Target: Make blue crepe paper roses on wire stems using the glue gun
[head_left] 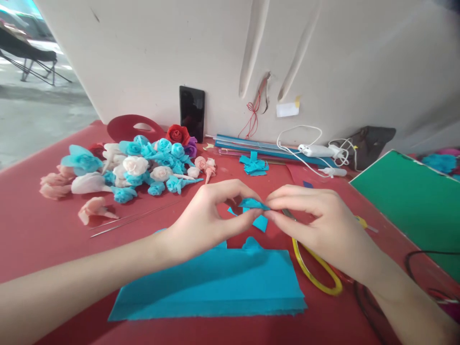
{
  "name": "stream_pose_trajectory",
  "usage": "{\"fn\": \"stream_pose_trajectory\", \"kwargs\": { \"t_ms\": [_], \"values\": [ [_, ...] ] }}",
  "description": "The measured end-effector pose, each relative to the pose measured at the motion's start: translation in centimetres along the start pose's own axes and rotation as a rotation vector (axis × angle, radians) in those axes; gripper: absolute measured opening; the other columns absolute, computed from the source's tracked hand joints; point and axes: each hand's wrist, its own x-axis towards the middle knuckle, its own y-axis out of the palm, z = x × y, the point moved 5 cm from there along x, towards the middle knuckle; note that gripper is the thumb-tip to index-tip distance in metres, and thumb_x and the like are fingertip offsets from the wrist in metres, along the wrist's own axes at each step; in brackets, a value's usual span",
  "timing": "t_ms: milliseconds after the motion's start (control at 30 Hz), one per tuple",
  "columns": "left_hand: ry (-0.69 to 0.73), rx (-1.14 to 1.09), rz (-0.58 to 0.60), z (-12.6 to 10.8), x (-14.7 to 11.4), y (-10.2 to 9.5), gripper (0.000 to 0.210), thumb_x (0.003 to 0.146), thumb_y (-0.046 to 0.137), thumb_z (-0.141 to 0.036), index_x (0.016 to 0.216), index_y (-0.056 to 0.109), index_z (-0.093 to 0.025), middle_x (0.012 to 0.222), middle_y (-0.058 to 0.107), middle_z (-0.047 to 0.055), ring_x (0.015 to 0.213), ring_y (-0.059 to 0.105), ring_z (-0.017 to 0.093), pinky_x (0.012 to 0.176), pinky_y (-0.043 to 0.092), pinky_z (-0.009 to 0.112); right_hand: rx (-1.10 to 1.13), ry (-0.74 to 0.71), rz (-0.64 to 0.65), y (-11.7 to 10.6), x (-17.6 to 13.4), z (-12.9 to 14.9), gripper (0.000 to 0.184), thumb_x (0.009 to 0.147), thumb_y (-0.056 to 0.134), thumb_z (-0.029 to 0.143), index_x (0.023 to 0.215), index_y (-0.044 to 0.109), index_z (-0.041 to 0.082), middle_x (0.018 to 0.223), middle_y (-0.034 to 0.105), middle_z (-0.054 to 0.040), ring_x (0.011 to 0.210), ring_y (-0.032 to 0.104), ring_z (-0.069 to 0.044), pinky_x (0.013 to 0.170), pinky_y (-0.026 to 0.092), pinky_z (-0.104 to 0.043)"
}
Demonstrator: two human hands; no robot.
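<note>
Between my two hands is a small folded piece of blue crepe paper (252, 204). My left hand (219, 211) pinches its near and left part between thumb and fingers. With thumb and fingertips closed, my right hand (312, 211) grips the paper's right end. Small blue paper scraps (260, 223) lie on the table just below the fingers. A larger blue crepe paper sheet (215, 282), layered and cut along its far edge, lies flat in front of me. Yellow-handled scissors (316, 273) rest under and beside my right hand, their blades partly hidden.
Handmade paper flowers (136, 165) are heaped on the red table (28, 211) at left, near thin metal rods (122, 225). A phone (192, 112) leans against the wall. White cables and a charger (316, 151) lie at the back. A green board (413, 206) stands at right.
</note>
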Motion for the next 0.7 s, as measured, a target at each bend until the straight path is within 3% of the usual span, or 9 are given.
{"fn": "stream_pose_trajectory", "kwargs": {
  "t_ms": [133, 200, 267, 367, 500, 633, 700],
  "values": [
    [-0.041, -0.024, -0.053, 0.4, 0.1, 0.0, 0.023, 0.077, 0.064, -0.022, 0.100, 0.060, -0.018, 0.092, 0.064, 0.000, 0.075, 0.058, 0.011, 0.068, 0.049, 0.020, 0.058, 0.057, 0.021, -0.6, 0.1, -0.6, 0.012, 0.083, 0.061, 0.024, 0.072, 0.065, 0.025, 0.080, 0.066, 0.0055, 0.074, 0.061, -0.010, 0.064, 0.047, -0.021],
    [-0.063, -0.062, -0.089, 0.7, 0.3, -0.3, 0.029, 0.077, 0.065, -0.022, 0.104, 0.057, -0.019, 0.095, 0.062, 0.000, 0.072, 0.056, 0.009, 0.067, 0.048, 0.020, 0.256, 0.144, 0.011, -1.2, 0.1, -1.3, 0.011, 0.082, 0.064, 0.026, 0.072, 0.069, 0.027, 0.078, 0.066, 0.0042, 0.074, 0.062, -0.011, 0.065, 0.049, -0.021],
    [-0.121, -0.119, -0.064, 1.2, 0.3, -0.3, 0.010, 0.081, 0.059, -0.025, 0.087, 0.060, -0.016, 0.083, 0.061, -0.001, 0.069, 0.053, 0.009, 0.066, 0.046, 0.020, 0.507, 0.215, -0.043, -1.9, 0.2, -2.2, 0.010, 0.080, 0.065, 0.028, 0.073, 0.072, 0.030, 0.077, 0.067, 0.0032, 0.075, 0.063, -0.013, 0.070, 0.052, -0.023],
    [-0.221, -0.220, 0.017, 2.1, 0.2, 0.3, 0.030, 0.091, 0.042, -0.030, 0.066, 0.053, -0.016, 0.064, 0.054, -0.002, 0.064, 0.052, 0.010, 0.067, 0.045, 0.022, 0.699, 0.232, -0.138, -2.8, 0.4, -3.0, 0.010, 0.078, 0.067, 0.032, 0.070, 0.072, 0.033, 0.075, 0.067, 0.0029, 0.072, 0.063, -0.013, 0.074, 0.055, -0.028],
    [-0.315, -0.358, 0.109, 2.7, 0.2, 2.2, 0.011, 0.090, 0.043, -0.022, 0.091, 0.053, -0.017, 0.072, 0.059, -0.003, 0.061, 0.056, 0.008, 0.063, 0.049, 0.021, 0.767, 0.233, -0.168, -3.4, 0.7, -3.2, 0.010, 0.075, 0.069, 0.038, 0.067, 0.072, 0.033, 0.069, 0.064, 0.0020, 0.068, 0.060, -0.012, 0.067, 0.055, -0.026],
    [-0.426, -0.464, 0.199, 2.3, 1.1, 5.2, 0.017, 0.083, 0.056, -0.013, 0.099, 0.058, -0.013, 0.096, 0.068, 0.005, 0.066, 0.063, 0.008, 0.064, 0.053, 0.021, 0.833, 0.224, -0.133, -3.6, 0.6, -2.9, 0.013, 0.075, 0.069, 0.042, 0.067, 0.072, 0.031, 0.070, 0.062, 0.0029, 0.067, 0.057, -0.009, 0.067, 0.053, -0.020],
    [-0.456, -0.515, 0.223, 1.8, 1.9, 6.5, 0.019, 0.080, 0.060, -0.010, 0.099, 0.061, -0.012, 0.097, 0.071, 0.007, 0.079, 0.067, 0.012, 0.071, 0.054, 0.021, 0.862, 0.215, -0.102, -3.6, 0.4, -2.7, 0.013, 0.077, 0.067, 0.042, 0.069, 0.071, 0.032, 0.072, 0.061, 0.0042, 0.067, 0.056, -0.007, 0.067, 0.052, -0.018]
  ]
}}
